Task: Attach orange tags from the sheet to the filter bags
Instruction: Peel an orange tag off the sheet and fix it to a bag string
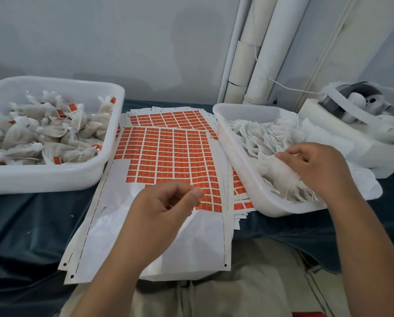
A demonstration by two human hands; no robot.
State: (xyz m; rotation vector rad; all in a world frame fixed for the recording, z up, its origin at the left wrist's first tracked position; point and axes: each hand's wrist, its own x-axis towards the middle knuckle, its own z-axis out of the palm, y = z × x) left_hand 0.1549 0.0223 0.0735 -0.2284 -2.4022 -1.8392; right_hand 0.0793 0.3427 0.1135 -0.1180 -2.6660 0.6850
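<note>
A sheet of orange tags (168, 154) lies in the middle of the table, its near part peeled bare and white. My left hand (166, 207) hovers over the sheet's near rows with fingers loosely curled; whether it holds anything I cannot tell. My right hand (315, 165) reaches into the right white tray (237, 170) and pinches a white filter bag (280, 172) from the heap of empty bags. The left white tray (54, 177) holds several filled bags (42, 136) with orange tags on them.
More tag sheets (168, 116) are stacked under and behind the top one. White pipes (255, 53) stand against the back wall. A white machine (361, 108) and white cloth sit at the far right. A dark blue cloth (31, 225) covers the table.
</note>
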